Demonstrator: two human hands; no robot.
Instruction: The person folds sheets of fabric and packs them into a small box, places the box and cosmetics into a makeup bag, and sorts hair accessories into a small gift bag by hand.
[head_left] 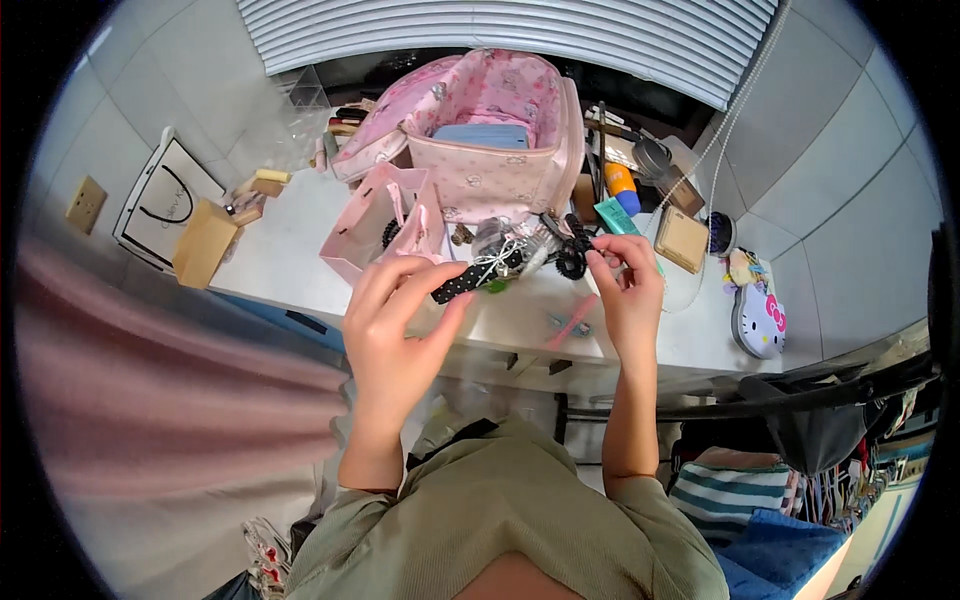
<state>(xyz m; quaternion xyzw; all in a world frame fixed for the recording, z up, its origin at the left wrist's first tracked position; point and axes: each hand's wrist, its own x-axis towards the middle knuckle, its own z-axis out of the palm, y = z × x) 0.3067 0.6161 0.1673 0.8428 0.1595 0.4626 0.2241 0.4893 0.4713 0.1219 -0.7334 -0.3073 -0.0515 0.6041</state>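
Observation:
My left hand (388,325) pinches one end of a black hair clip (457,286) with white dots and a thin white bow, above the table's front part. To its right, my right hand (632,285) has thumb and fingers closed on a black coiled hair tie (571,262), which hangs at the fingertips. Behind both hands lies a cluster of small accessories, partly hidden. A pink gift bag (347,225) stands open behind my left hand, with another black coil inside. Below the hands, a pink comb-like stick (574,322) lies on the white tabletop (500,335).
An open pink zip case (480,175) with a blue item inside stands at the back. On the right are an orange bottle (620,181), a teal tube (616,216), a beige compact (682,239) and a cat-shaped tin (760,322). A white paper bag (165,215) stands left.

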